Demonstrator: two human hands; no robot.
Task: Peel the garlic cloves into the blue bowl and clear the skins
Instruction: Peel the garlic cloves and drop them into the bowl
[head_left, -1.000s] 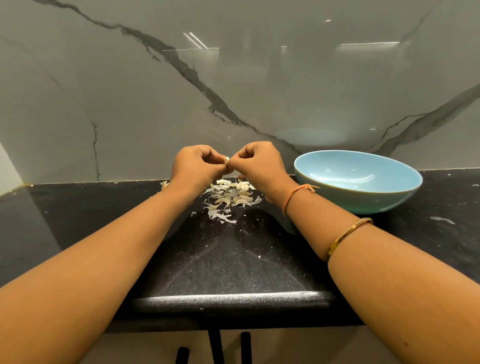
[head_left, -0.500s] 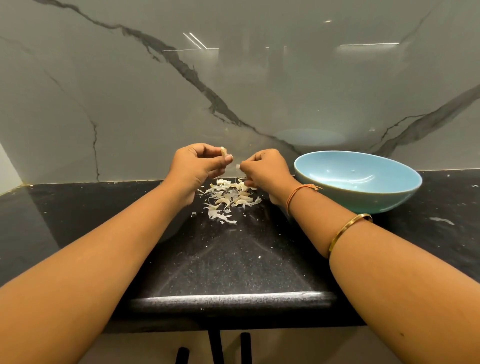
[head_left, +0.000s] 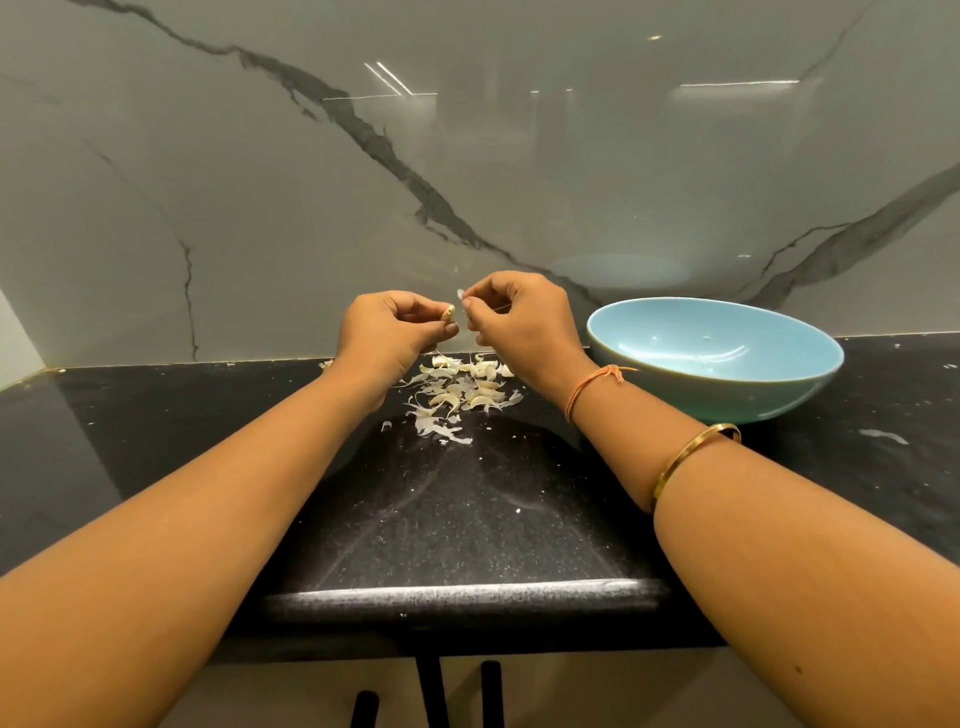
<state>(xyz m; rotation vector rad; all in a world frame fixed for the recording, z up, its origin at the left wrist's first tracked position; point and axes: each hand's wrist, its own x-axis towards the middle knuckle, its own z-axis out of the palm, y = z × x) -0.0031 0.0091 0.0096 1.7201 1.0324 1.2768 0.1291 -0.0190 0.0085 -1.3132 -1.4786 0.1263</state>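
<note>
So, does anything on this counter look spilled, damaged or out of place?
Only peeling mess: loose garlic skins lie scattered on the black counter left of the blue bowl, a few flakes lie nearer the front edge, and a white smear sits right of the bowl. Nothing looks damaged.

Even indoor light; ceiling strips are glaring on the glossy wall (head_left: 467, 156); counter (head_left: 467, 519) edge is gleaming; wide-angle distortion is bowing the borders.
</note>
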